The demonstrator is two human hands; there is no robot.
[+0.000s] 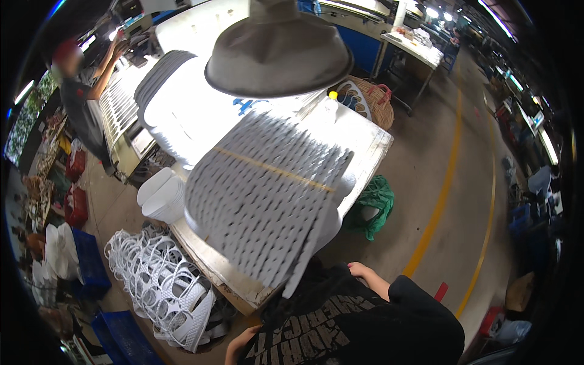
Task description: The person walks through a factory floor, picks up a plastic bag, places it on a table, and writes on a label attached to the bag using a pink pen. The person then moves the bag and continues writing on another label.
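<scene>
At the lower edge, my right hand (360,269) is beside my dark clothing, to the right of the worktable's near end. Its fingers look curled in, and whatever they hold is hidden. Of my left hand (250,332), only a small part shows against the black shirt (365,328), near the table's corner; its fingers are hidden. In front of me, a big stack of grey slotted pieces (261,194) lies on the worktable (374,143), with a yellowish band across it. Neither hand touches this stack. Dark material (304,283) hangs between my arms.
A dark lamp shade (277,55) hangs over the table. Behind the stack stands a bottle (330,109) with a yellow cap. White strappy shoe uppers (164,286) are heaped at left, below white soles (161,194). A green bag (378,204) and wicker basket (380,109) stand right. A co-worker (82,109) stands far left.
</scene>
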